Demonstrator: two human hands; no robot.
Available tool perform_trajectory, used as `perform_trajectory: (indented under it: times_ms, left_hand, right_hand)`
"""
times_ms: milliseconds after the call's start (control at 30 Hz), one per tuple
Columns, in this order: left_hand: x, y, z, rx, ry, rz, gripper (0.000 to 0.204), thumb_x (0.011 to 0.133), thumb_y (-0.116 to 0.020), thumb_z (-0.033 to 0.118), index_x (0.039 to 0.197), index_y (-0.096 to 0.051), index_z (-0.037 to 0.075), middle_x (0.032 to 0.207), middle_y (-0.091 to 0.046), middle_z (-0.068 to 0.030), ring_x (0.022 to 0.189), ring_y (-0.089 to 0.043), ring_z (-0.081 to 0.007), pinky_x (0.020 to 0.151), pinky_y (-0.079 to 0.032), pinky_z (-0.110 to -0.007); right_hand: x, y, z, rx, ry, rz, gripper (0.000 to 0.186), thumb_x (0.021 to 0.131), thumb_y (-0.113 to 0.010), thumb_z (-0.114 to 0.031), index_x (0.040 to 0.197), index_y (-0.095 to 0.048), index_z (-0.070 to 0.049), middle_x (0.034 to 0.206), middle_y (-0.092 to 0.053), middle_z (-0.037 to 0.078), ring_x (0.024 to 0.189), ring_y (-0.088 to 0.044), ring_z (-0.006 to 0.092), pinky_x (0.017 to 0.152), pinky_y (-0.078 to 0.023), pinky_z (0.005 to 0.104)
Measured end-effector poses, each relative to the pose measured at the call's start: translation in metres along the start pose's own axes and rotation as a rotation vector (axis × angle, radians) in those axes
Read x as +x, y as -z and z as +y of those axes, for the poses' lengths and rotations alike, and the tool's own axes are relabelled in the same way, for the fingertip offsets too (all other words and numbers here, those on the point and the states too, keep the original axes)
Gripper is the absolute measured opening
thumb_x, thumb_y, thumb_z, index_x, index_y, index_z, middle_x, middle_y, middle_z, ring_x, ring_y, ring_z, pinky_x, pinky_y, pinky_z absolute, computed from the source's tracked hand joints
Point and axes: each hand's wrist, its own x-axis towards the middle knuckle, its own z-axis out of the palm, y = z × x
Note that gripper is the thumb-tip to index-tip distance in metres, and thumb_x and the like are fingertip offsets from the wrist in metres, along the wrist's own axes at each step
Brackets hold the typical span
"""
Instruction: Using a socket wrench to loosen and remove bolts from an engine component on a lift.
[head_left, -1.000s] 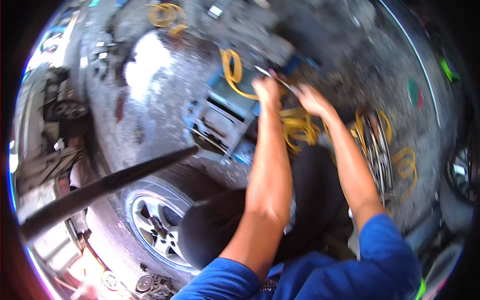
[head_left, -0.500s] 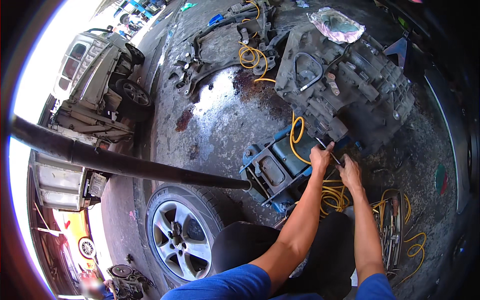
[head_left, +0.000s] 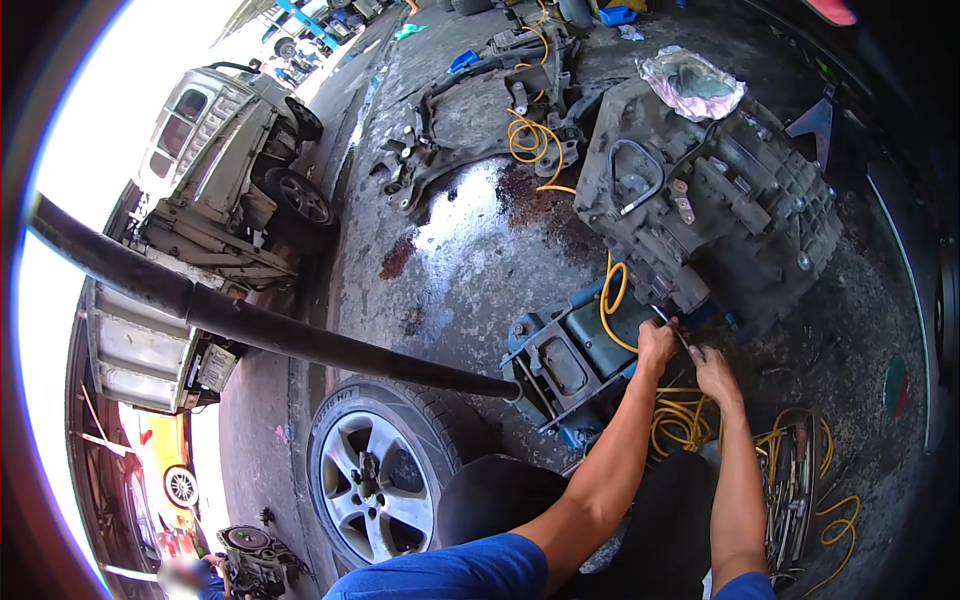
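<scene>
Both my hands are at a slim metal rod-like tool (head_left: 684, 339), whose exact kind I cannot make out. My left hand (head_left: 657, 346) is closed around its middle, and its shiny tip points towards the lower edge of the big grey gearbox (head_left: 660, 215). Fingers of my right hand (head_left: 714, 374) are closed on the tool's near end. Beneath the gearbox's near side stands a blue floor jack (head_left: 585, 345). Whether the tip touches the gearbox is hard to tell.
A black jack handle (head_left: 300, 342) slants across to the left. Beside my knee lies a wheel (head_left: 385, 490). Yellow hose (head_left: 680, 425) coils near my hands, with a tray of hand tools (head_left: 790, 480) to the right. A greasy subframe (head_left: 430, 160) and wet oil stains lie beyond.
The whole view has shifted, so the scene sits a little farther right and lower. Both hands stay on the tool beside the gearbox, with only slight movement.
</scene>
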Motion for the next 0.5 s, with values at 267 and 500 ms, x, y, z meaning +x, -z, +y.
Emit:
perform_trajectory:
  times_ms: [267, 500]
  left_hand:
    - [0.008, 0.002, -0.007, 0.434, -0.149, 0.222, 0.021, 0.087, -0.064, 0.018, 0.09, -0.06, -0.002, 0.072, -0.064, -0.0108, 0.059, -0.061, -0.0178, 0.051, -0.046, -0.03]
    - [0.009, 0.017, -0.004, 0.387, -0.054, 0.233, 0.019, 0.091, -0.057, 0.014, 0.098, -0.058, -0.004, 0.082, -0.065, -0.0116, 0.072, -0.065, -0.02, 0.061, -0.052, -0.03]
  right_hand:
    - [-0.002, -0.012, -0.008, 0.068, -0.001, 0.089, 0.024, 0.085, -0.061, -0.017, 0.101, -0.059, 0.001, 0.097, -0.063, 0.023, 0.095, -0.058, 0.0422, 0.08, -0.044, 0.0453]
    - [-0.003, -0.016, -0.035, -0.164, -0.003, 0.004, 0.03, 0.084, -0.061, -0.016, 0.106, -0.056, 0.004, 0.103, -0.062, 0.025, 0.099, -0.057, 0.0407, 0.083, -0.044, 0.0432]
